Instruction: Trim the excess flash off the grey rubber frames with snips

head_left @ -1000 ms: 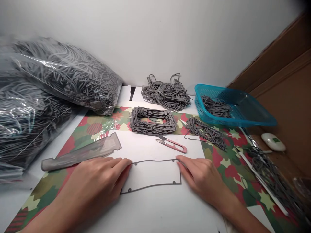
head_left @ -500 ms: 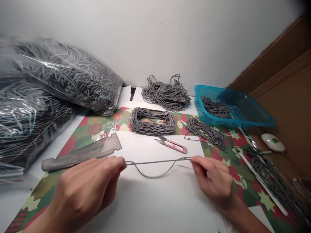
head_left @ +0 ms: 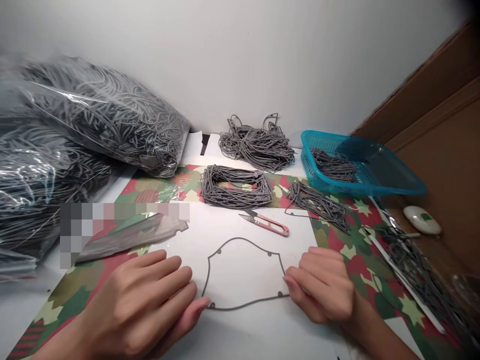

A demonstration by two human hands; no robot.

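Note:
A thin grey rubber gasket (head_left: 238,308), an outline loop with small round tabs, is spread open above the white paper. My left hand (head_left: 146,300) is closed with thumb and fingers at the gasket's lower left corner. At the lower right corner, my right hand (head_left: 324,287) pinches the loop, its other fingers curled in. Just beyond the gasket lie pink-handled thread snips (head_left: 272,226), blades pointing left. Behind them, stacked gaskets (head_left: 236,200) form a rectangular ring on the patterned cloth.
Clear bags (head_left: 123,115) full of grey gaskets fill the left. A loose pile (head_left: 258,147) sits by the wall, a smaller bundle (head_left: 318,207) right of the stack. A blue basket (head_left: 397,175) holds more gaskets. A white computer mouse (head_left: 422,220) and grey scraps (head_left: 423,275) are at right.
The gasket was stretched taut into a narrow line between my hands; now it is relaxed into an open loop. My hands have turned, and the left has moved slightly right.

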